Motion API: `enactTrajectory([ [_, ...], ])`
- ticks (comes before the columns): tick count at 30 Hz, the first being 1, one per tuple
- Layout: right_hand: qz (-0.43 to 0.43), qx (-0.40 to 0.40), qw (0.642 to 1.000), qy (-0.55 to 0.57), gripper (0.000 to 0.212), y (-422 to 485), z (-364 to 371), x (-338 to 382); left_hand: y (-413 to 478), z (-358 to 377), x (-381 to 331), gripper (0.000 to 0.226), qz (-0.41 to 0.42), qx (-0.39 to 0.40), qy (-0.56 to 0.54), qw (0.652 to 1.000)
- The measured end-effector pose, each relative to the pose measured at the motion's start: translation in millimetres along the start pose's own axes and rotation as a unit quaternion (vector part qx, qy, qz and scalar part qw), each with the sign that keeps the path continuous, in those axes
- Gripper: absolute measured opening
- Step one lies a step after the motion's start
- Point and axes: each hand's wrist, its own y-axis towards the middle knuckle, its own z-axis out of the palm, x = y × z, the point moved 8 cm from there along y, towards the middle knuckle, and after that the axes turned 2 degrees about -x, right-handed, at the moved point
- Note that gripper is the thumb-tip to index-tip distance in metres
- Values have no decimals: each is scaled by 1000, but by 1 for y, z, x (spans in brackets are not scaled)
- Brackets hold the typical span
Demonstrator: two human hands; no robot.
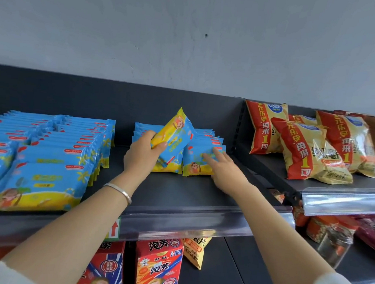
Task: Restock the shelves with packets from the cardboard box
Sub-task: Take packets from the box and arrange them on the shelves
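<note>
Your left hand [142, 152] grips one blue-and-yellow packet [174, 133], tilted above the dark shelf [178, 192]. Your right hand [223, 166] rests with fingers extended flat on the front packet of the right row [197, 162]. Two short rows stand here; two fuller rows [48, 154] lie left. Bare shelf remains; the cardboard box is out of view.

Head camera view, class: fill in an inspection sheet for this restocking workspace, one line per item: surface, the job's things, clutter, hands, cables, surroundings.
Surface: dark top shelf, bare strip at the front.
Job's things: blue-and-yellow packets in left rows and centre rows; cardboard box not in view.
Clutter: nothing seen.
Hands: left hand grips a tilted packet; right hand lies open on the front centre packet.
Cables: nothing seen.
Surroundings: grey wall; red-and-yellow chip bags on the right; red cartons on the shelf below.
</note>
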Motion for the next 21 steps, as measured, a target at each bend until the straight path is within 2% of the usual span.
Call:
enactTrajectory([
  [2, 23, 41, 999, -17, 68, -2, 10, 0, -1, 0, -1, 21, 8, 0, 15, 1000],
  [4, 26, 3, 999, -39, 62, -2, 3, 0, -2, 0, -3, 20, 12, -2, 31, 999],
  [6, 33, -23, 999, -3, 55, 2, -4, -1, -1, 1, -4, 19, 14, 0, 29, 999],
  [8, 44, -22, 998, 34, 47, 8, -7, -2, -1, 5, -5, 18, 25, 10, 13, 1000],
  [13, 65, -38, 996, 48, 34, 15, -8, -2, -3, 12, -8, 12, 53, 44, 13, 998],
  [21, 81, -77, 977, 181, 42, 1, -15, -14, -7, 13, -14, 12, 63, 76, -50, 994],
])
